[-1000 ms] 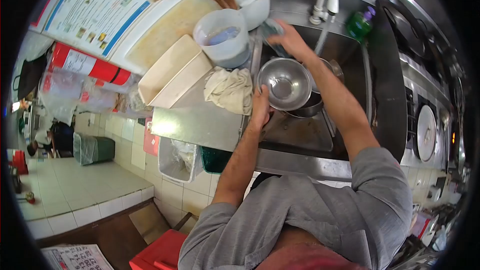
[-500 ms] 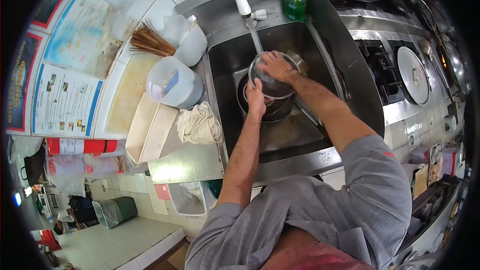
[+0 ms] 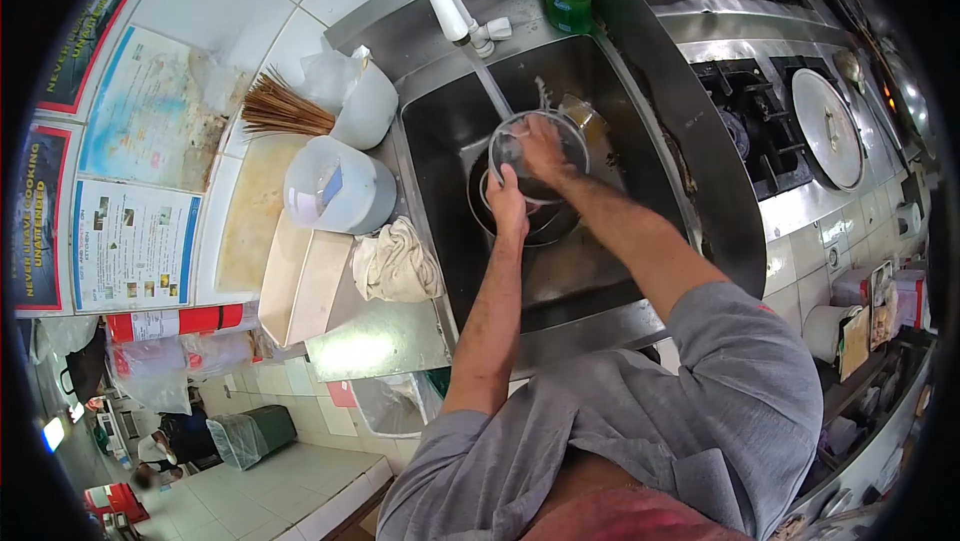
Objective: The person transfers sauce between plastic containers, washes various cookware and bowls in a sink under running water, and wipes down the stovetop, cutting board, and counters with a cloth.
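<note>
Metal bowl (image 3: 538, 188) gripped under running water (image 3: 487, 83) over the sink (image 3: 590, 286)

The bowl sits a little above and right of the middle of the frame, inside the dark basin. The person's left hand (image 3: 508, 203) has its fingers clenched on the near left edge, thumb up along the rim. The right hand (image 3: 543, 149) reaches into the bowl with fingers spread out of clear sight; it is blurred, and I cannot tell whether they grasp anything. The stream drops from a white tap (image 3: 450, 9), upper middle of the frame, and meets the bowl at its upper left. A wider metal pot (image 3: 548, 233) shows below the bowl; whether the two touch I cannot tell. Just right of the bowl lies something pale and yellowish, too unclear to name.

Near the top of the frame, a green soap bottle (image 3: 568, 6) with a purple pump stands on the sink's back ledge. Left of the basin are a white container (image 3: 370, 106), a bundle of brown bristles (image 3: 288, 106), a translucent bucket (image 3: 355, 203) with something blue in it, a cream rectangular tub (image 3: 312, 276) and a crumpled off-white cloth (image 3: 395, 263) on the metal bench (image 3: 370, 349). At right, a round lid (image 3: 828, 131) rests on the stove (image 3: 780, 206).
</note>
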{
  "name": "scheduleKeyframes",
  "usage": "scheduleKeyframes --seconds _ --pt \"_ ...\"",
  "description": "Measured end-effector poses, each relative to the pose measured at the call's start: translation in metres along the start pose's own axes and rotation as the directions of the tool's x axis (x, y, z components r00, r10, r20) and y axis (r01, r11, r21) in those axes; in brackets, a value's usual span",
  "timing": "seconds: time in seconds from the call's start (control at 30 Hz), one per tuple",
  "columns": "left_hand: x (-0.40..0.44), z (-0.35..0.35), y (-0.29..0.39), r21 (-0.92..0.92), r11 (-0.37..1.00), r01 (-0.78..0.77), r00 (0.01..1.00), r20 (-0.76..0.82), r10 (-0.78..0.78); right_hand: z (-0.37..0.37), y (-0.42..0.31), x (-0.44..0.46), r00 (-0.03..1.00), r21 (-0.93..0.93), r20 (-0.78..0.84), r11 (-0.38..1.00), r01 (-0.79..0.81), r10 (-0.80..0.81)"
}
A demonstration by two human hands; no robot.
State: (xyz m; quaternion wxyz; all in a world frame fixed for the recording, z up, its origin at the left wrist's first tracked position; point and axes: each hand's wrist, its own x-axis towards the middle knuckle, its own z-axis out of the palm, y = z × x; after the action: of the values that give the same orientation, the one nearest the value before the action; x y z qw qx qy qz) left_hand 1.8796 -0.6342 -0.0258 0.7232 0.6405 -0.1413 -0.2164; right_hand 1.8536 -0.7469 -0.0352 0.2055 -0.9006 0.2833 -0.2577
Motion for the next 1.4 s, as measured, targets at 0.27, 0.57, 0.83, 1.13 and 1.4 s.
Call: scheduleKeyframes --seconds 0.27,0.57,0.83,1.13,1.4 --pt "0.037 -0.04 0.013 0.005 0.995 -0.099 0.995 0.017 0.099 -0.048 -0.003 -0.034 0.846 0.001 0.528 0.996 0.085 -0.073" --pt "0.008 -0.038 -0.085 -0.328 0.643 0.692 0.721 0.299 -0.625 -0.072 -0.046 -0.062 0.944 0.22 -0.296 0.972 -0.081 0.145" --pt "-0.058 -0.002 -0.008 -0.562 0.761 0.324 0.9 0.43 -0.066 -0.057 -0.002 -0.028 0.537 0.532 0.843 -0.188 -0.826 0.024" --pt "0.004 -0.037 -0.043 0.003 1.0 -0.015 0.968 -0.249 0.015 -0.074 -0.046 -0.063 0.949 0.912 0.004 0.388 -0.133 0.316" --pt "0.011 -0.03 -0.036 0.028 0.997 0.066 0.954 -0.295 -0.055 -0.074 -0.023 -0.028 0.954 0.607 -0.299 0.775 0.176 0.017"
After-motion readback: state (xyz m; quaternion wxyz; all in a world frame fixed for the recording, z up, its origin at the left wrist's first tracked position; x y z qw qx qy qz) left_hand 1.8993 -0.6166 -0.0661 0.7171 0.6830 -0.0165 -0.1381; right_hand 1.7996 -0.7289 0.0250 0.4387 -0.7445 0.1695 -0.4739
